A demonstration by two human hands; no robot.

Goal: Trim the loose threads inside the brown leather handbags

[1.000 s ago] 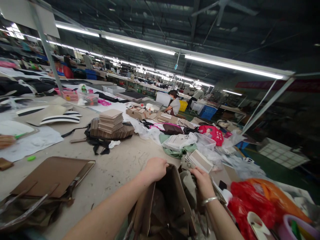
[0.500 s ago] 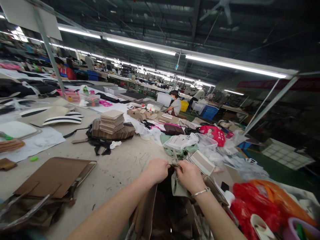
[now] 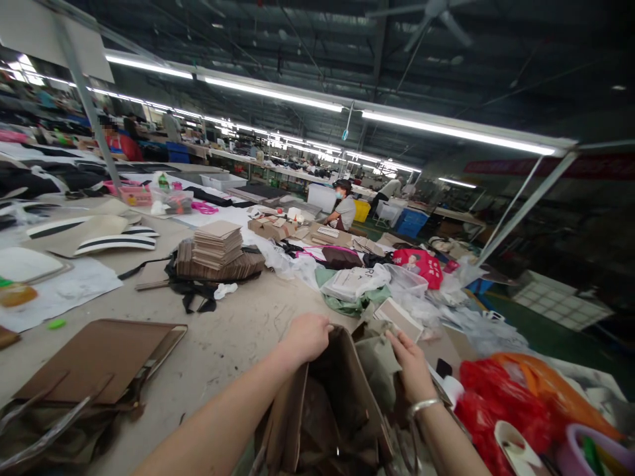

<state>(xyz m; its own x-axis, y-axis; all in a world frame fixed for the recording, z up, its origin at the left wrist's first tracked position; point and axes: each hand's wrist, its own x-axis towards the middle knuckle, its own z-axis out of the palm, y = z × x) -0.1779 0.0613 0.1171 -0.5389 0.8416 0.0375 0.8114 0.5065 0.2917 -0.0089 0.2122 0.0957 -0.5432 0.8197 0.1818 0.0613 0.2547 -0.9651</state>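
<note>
A brown bag (image 3: 342,370) stands open-mouthed in front of me, its dark inside facing up. My left hand (image 3: 306,338) is closed, pinching the bag's far left rim. On the other side my right hand (image 3: 413,362), with a bangle at the wrist, grips a fold of olive-grey lining cloth (image 3: 378,357) along the bag's right edge. A thin handle shows below the right wrist. To the left lies another brown bag (image 3: 99,363) on its side, with its handles towards me.
A stack of brown card pieces (image 3: 217,248) sits on black cloth ahead. Plastic bags (image 3: 354,281) and flat boards (image 3: 399,317) lie beyond my right hand. A red plastic bag (image 3: 496,403) and a purple basket (image 3: 595,449) are at the right. A seated person (image 3: 343,205) is further back.
My hands were close together at the bag's far edge. The right hand has moved right, drawing the lining cloth outward, and the bag's mouth is now wider.
</note>
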